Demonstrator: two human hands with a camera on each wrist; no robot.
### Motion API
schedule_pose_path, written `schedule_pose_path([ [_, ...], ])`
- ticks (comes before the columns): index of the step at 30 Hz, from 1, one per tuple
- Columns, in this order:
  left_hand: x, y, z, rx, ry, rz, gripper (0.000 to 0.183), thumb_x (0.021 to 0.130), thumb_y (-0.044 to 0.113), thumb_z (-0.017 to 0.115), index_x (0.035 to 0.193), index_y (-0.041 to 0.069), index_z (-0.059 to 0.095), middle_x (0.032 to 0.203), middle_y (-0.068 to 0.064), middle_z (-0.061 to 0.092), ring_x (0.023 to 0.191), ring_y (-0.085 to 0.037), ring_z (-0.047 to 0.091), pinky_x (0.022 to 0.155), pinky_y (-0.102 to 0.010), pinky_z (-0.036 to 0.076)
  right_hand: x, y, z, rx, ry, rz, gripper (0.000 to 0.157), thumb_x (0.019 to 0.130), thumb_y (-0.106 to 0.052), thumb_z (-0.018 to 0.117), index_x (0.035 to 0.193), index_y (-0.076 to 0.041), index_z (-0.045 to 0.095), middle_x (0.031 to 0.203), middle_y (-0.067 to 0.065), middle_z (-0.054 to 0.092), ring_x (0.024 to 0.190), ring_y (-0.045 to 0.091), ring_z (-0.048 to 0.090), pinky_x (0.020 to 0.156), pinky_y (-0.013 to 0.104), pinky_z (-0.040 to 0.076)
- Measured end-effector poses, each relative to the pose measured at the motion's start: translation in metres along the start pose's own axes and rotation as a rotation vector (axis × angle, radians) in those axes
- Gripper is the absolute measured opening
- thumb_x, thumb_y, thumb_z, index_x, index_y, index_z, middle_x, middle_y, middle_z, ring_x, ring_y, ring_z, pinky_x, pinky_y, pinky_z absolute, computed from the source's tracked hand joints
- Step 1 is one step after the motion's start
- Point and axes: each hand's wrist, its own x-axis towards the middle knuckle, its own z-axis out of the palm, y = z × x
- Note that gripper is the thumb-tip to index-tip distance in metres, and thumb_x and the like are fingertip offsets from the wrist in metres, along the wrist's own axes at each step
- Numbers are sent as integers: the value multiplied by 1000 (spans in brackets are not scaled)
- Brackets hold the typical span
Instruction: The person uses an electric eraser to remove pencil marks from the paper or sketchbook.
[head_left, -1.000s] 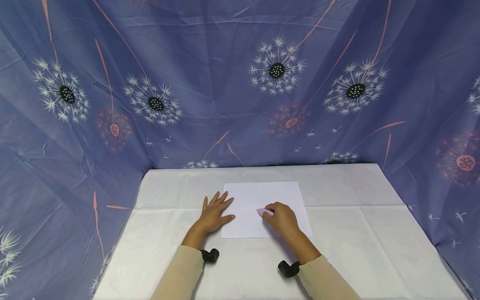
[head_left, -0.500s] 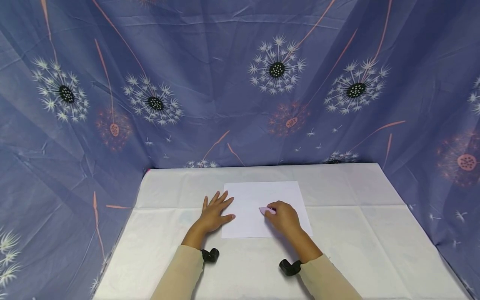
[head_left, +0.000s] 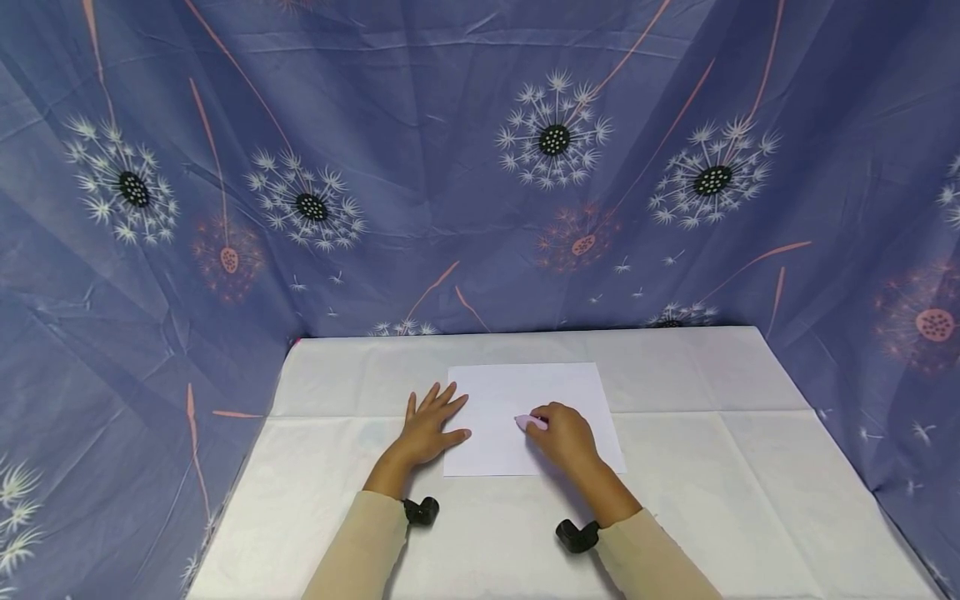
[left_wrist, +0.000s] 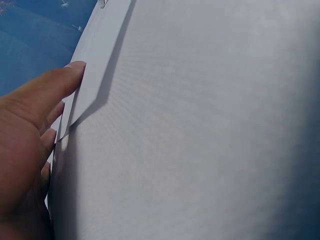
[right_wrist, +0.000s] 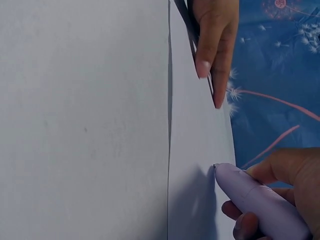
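Observation:
A blank white sheet of paper (head_left: 487,454) lies on the cloth-covered table. My left hand (head_left: 423,433) rests with spread fingers on the paper's left edge; in the left wrist view its thumb (left_wrist: 62,80) lies along that edge. My right hand (head_left: 567,437) pinches a thick lavender pen-shaped tool (head_left: 532,422) over the middle of the sheet. Seen from the right wrist, the lavender tool (right_wrist: 260,200) has a rounded body and a small dark tip at the paper. Whether the tip touches is hard to tell. No mark shows on the sheet.
White cloth (head_left: 712,500) with fold creases covers the table. A blue curtain (head_left: 420,167) with dandelion prints hangs behind and at both sides. Black wrist cameras (head_left: 577,537) sit at both cuffs.
My right hand has shifted slightly right with the lavender tool, then back left to nearly its first position. The left hand and the paper have stayed in place.

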Motion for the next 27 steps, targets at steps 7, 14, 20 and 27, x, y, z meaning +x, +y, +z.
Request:
schedule_pose_path([
  [7,0,0,0,0,0,2,67,96,45,66,154,22,44,169,-3,25,159,-33,11,125,-66,-7,5,7,-5,-8,20,14,21,89,-29,76,100,-11,79,92,7,74,85,28,69,77,44,55],
  [14,0,1,0,1,-3,-3,67,96,46,66,155,23,44,169,-2,25,160,-32,11,125,-65,-8,6,9,-4,-22,1,11,22,89,-27,74,103,-11,79,96,8,75,91,30,70,81,46,55],
  [20,0,1,0,-5,-6,-6,67,96,45,66,155,23,44,169,-2,25,160,-32,11,125,-65,-8,6,9,-5,-19,13,15,22,89,-28,75,102,-11,79,93,8,74,88,29,70,79,46,55],
  [27,0,-1,2,-10,12,18,67,95,41,68,154,19,45,168,-7,27,158,-37,13,124,-67,-8,6,9,-5,-22,8,20,23,89,-28,75,103,-11,79,95,8,75,90,30,70,81,46,55],
])
